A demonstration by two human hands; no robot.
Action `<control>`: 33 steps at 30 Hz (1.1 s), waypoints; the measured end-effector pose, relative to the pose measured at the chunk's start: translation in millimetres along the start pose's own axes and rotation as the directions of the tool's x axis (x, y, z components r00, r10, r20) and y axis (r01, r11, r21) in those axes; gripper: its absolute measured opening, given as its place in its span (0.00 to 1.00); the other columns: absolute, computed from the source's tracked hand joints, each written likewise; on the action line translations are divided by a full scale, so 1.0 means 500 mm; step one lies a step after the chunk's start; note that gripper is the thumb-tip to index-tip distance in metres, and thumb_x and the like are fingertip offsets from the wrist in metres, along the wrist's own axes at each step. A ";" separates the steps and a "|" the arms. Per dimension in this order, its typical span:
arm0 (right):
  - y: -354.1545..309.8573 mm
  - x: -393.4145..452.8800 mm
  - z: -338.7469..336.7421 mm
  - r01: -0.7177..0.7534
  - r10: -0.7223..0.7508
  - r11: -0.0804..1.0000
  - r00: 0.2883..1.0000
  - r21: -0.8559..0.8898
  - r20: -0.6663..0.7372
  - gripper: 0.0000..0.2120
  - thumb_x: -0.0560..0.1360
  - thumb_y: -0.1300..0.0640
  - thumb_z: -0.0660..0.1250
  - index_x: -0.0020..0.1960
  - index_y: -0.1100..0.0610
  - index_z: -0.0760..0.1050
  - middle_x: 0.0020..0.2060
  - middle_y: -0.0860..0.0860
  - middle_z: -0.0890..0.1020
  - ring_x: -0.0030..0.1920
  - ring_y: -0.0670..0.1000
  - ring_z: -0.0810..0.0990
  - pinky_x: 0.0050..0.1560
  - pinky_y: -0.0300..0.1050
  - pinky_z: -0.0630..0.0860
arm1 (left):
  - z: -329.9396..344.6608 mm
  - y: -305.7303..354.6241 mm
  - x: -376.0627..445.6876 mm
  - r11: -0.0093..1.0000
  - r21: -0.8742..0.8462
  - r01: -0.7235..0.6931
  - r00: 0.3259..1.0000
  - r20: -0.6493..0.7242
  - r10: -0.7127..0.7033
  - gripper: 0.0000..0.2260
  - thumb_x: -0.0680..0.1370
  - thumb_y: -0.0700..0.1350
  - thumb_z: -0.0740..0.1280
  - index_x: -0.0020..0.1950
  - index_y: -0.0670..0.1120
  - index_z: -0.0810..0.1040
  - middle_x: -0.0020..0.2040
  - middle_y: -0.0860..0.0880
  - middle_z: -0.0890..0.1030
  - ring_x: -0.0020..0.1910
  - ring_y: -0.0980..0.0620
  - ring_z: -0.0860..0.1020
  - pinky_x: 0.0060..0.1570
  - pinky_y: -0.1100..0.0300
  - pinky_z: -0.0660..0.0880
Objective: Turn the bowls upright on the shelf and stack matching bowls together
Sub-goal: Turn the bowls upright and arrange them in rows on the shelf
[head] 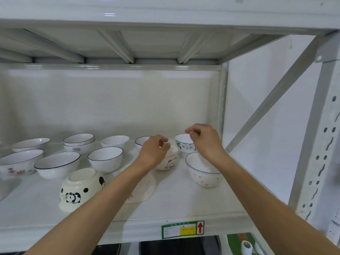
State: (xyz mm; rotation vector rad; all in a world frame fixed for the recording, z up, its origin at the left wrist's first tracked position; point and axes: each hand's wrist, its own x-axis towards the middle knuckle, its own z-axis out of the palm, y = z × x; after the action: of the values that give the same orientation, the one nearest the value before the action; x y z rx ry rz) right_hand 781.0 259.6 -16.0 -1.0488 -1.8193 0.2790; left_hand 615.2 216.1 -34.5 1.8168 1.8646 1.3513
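A: Checking hands first. Left hand (153, 150) hovers over the small cream ceramic bowl with a bear print (168, 161), fingers curled loosely, nothing in it. Can't tell if a fingertip touches the foot ring. Right hand (204, 139) is raised above the white bowl with a thin blue rim and pink dots (203, 171), thumb and forefinger pinched nearly closed, also empty.

B: Bear bowl's orientation?

A: Upside down, foot ring on top, print inverted. Likely why the left hand sits right over it: next flip candidate, my read.

B: Other inverted ones?

A: Cream panda-print bowl (81, 188) at the front, base up. A pale bowl (145, 188) under the left forearm also looks inverted, mostly hidden, not certain.

B: Upright set?

A: White bowls with black rims: (57, 164), (105, 159), one pair already nested (79, 142) at the back. Another black-rimmed one (141, 141) behind the left hand, partly hidden. White bowl with dark floral print (184, 145) at back right, just beside the right hand. Plain white bowl (115, 141) mid-back. Flared white bowl with red characters (18, 162) far left.

B: Progress?

A: Midway, judging by layout. All on the white metal shelf (174, 201). Black-rim singles are spread apart, so stacking is pending. Bowls are packed close on the right; flipping risks a rim knock.
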 end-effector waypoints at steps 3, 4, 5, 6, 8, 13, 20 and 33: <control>-0.057 -0.014 0.042 -0.008 -0.010 0.994 0.986 0.111 0.165 0.10 0.76 0.62 0.62 0.48 0.57 0.83 0.40 0.50 0.83 0.41 0.51 0.83 0.48 0.45 0.80 | -0.053 -0.021 -0.009 0.982 0.187 0.035 0.999 -0.042 -0.028 0.14 0.79 0.46 0.63 0.63 0.43 0.76 0.58 0.46 0.80 0.57 0.45 0.78 0.58 0.54 0.73; -0.072 -0.021 0.057 -0.032 -0.002 0.991 0.968 0.132 0.251 0.10 0.77 0.62 0.62 0.48 0.58 0.82 0.39 0.52 0.84 0.39 0.52 0.84 0.47 0.49 0.82 | -0.068 -0.028 -0.013 0.959 0.275 0.065 0.997 -0.045 -0.055 0.15 0.79 0.47 0.62 0.65 0.44 0.75 0.60 0.46 0.80 0.59 0.45 0.77 0.58 0.55 0.72; -0.084 -0.030 0.073 -0.058 0.012 0.990 0.942 0.127 0.335 0.10 0.77 0.61 0.62 0.47 0.59 0.82 0.39 0.55 0.85 0.37 0.53 0.84 0.44 0.52 0.83 | -0.080 -0.037 -0.018 0.927 0.362 0.096 0.995 -0.044 -0.086 0.16 0.80 0.49 0.61 0.65 0.45 0.74 0.61 0.46 0.79 0.61 0.45 0.76 0.58 0.55 0.72; -0.092 -0.039 0.089 -0.076 0.030 0.992 0.913 0.097 0.407 0.10 0.77 0.59 0.61 0.47 0.60 0.81 0.39 0.57 0.85 0.36 0.53 0.85 0.42 0.55 0.83 | -0.091 -0.046 -0.024 0.886 0.444 0.131 0.991 -0.042 -0.125 0.16 0.80 0.50 0.60 0.65 0.46 0.74 0.61 0.46 0.79 0.61 0.45 0.76 0.57 0.54 0.72; -0.100 -0.057 0.123 -0.060 0.051 0.998 0.861 0.002 0.505 0.13 0.77 0.56 0.60 0.46 0.64 0.80 0.41 0.60 0.85 0.36 0.56 0.86 0.38 0.59 0.83 | -0.106 -0.067 -0.035 0.794 0.583 0.169 0.980 -0.012 -0.199 0.15 0.79 0.52 0.58 0.58 0.44 0.75 0.58 0.44 0.80 0.58 0.43 0.77 0.52 0.54 0.71; -0.104 -0.087 0.169 0.001 0.117 0.979 0.817 -0.205 0.564 0.22 0.80 0.44 0.54 0.43 0.60 0.74 0.34 0.59 0.83 0.36 0.60 0.84 0.46 0.51 0.81 | -0.129 -0.096 -0.079 0.771 0.607 0.191 0.955 0.068 -0.290 0.20 0.81 0.54 0.55 0.34 0.44 0.68 0.32 0.45 0.80 0.37 0.43 0.80 0.41 0.57 0.75; -0.111 -0.108 0.176 -0.225 0.282 0.959 0.736 -0.170 0.615 0.29 0.80 0.36 0.47 0.37 0.58 0.70 0.27 0.56 0.79 0.24 0.53 0.78 0.41 0.42 0.80 | -0.141 -0.087 -0.118 0.802 0.561 0.205 0.909 0.194 -0.368 0.27 0.82 0.60 0.48 0.44 0.41 0.77 0.34 0.45 0.75 0.52 0.40 0.81 0.53 0.54 0.75; -0.147 -0.127 0.172 -0.123 0.206 0.955 0.929 -0.268 0.308 0.26 0.80 0.38 0.51 0.48 0.59 0.76 0.45 0.59 0.83 0.46 0.60 0.83 0.54 0.50 0.76 | -0.165 -0.106 -0.113 0.938 0.339 0.068 0.982 0.144 -0.123 0.20 0.80 0.59 0.56 0.57 0.42 0.67 0.49 0.38 0.80 0.35 0.41 0.81 0.38 0.56 0.75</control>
State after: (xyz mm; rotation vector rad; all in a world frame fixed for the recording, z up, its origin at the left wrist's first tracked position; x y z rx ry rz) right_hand 679.7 188.9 -55.1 -1.4014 -2.1092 0.3573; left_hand 533.8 138.8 -50.3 1.8888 2.1614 0.8639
